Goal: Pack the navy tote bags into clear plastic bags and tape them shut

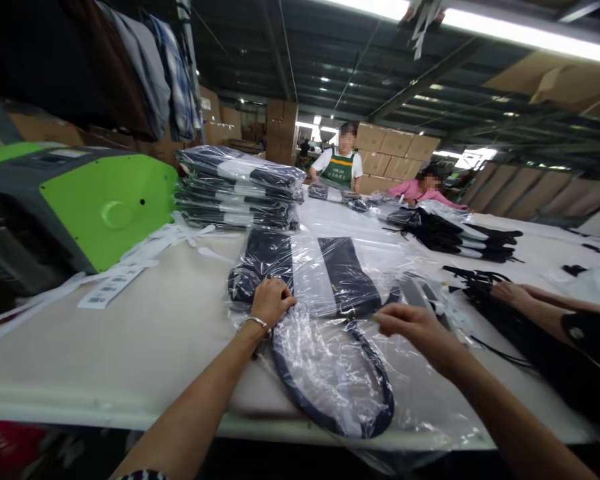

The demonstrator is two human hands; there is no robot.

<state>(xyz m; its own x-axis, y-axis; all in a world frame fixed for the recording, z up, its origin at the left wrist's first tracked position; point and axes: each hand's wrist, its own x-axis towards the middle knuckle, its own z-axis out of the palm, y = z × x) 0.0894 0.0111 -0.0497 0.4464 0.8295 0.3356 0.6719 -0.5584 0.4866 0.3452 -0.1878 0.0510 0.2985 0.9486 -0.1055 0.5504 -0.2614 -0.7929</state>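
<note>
A navy item with a white band (313, 277) lies flat on the table in front of me, inside a clear plastic bag (325, 353). Its dark blue strap (380, 410) makes a loop toward the table's front edge, under the film. My left hand (271, 303), with a bracelet at the wrist, presses on the left side with curled fingers gripping the plastic. On the right side, my right hand (413, 327) has thumb and fingers pinched together at the film, close to the strap's upper end. The film between the right fingertips is hard to make out.
Bagged navy-and-white items are piled in a stack (240, 190) behind. At left stand a green and grey machine (115, 200) and a printed label strip (111, 287). A co-worker's hands (513, 293) rest on black items at right; two people work across the table.
</note>
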